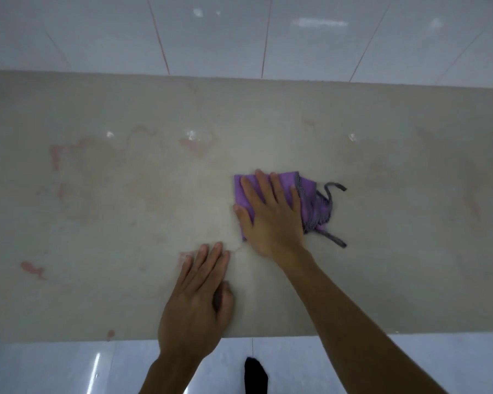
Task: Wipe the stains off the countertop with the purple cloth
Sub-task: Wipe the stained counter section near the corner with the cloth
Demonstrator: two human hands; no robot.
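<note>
A beige countertop [125,109] fills the middle of the head view. Pink stains mark it: a blotchy patch at the left [59,155], a smear near the back centre [194,145], a streak at the front left [32,268] and a small spot by the front edge [110,334]. The folded purple cloth [310,200], edged in grey with grey loops, lies right of centre. My right hand [271,214] presses flat on it, fingers spread. Nearer the front edge my left hand [199,297] rests flat on the bare counter, fingers together, holding nothing.
A glossy white tiled wall [239,32] rises behind the counter. Below the front edge lies shiny white floor [54,368], with a dark foot [256,375] on it. Faint pink marks show at the counter's right [473,203].
</note>
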